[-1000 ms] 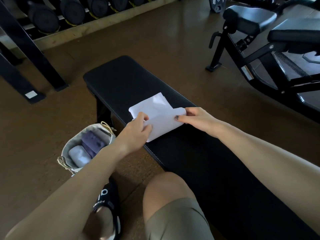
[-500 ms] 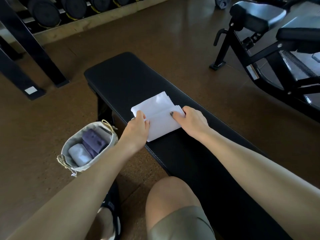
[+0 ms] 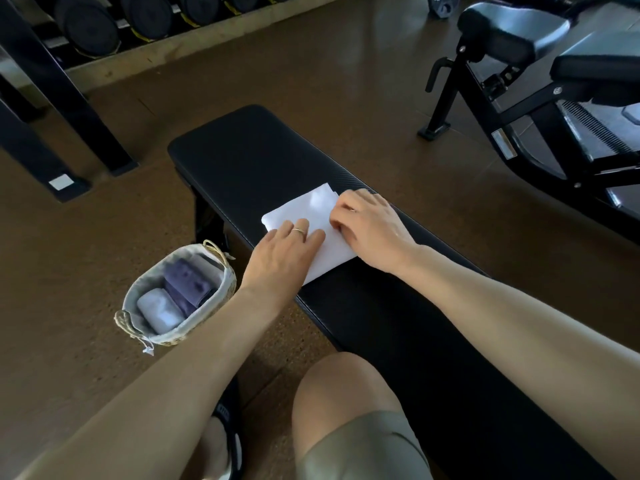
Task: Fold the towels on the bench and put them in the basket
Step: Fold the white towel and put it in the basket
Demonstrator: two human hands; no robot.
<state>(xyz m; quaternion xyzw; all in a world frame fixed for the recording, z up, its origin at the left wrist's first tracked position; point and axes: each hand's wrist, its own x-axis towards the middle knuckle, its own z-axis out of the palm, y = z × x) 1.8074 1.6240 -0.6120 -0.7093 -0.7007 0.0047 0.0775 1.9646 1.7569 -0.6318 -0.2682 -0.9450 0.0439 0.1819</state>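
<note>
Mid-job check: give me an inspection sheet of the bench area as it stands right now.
Surface: black bench, bare beyond the towel.
Job's things: white towel folded on the bench; basket on the floor left of it, holding a purple towel and a pale towel.
Clutter: nothing seen.
Grips: left hand flat on the white towel; right hand on its right edge, fingers bent, hold unclear.
Cables: nothing seen.
Surroundings: dumbbell rack behind, gym machine to the right.

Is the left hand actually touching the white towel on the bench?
Touching. The head view shows the left hand lying flat on the white towel, its fingers spread over the cloth.
</note>
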